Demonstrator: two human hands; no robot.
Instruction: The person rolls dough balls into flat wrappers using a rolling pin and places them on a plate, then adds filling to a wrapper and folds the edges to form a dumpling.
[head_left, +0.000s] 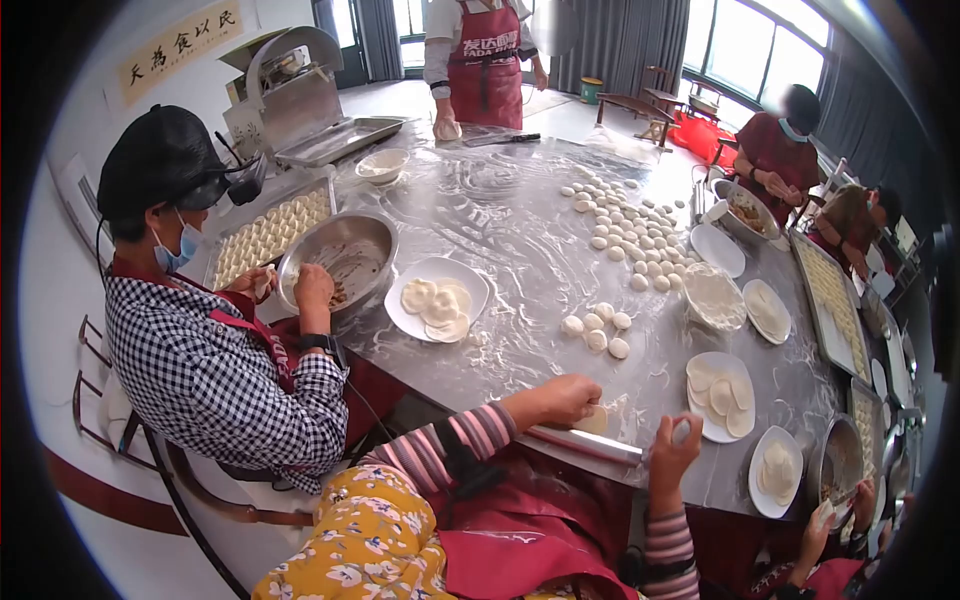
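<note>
Right hand: fingers clenched round the end of a rolling pin. Left hand: fingers pinch a flat dough wrapper at the near counter edge, beside the pin. Just beyond lie loose dough pieces. The right plate and the left plate each hold rolled wrappers.

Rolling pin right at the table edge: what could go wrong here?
The rolling pin lies along the table edge, held by the right hand; it might roll off if released. The dough wrapper by the left hand sits near that edge too and could slip off. The stacked wrappers on the plate may stick together.
</note>
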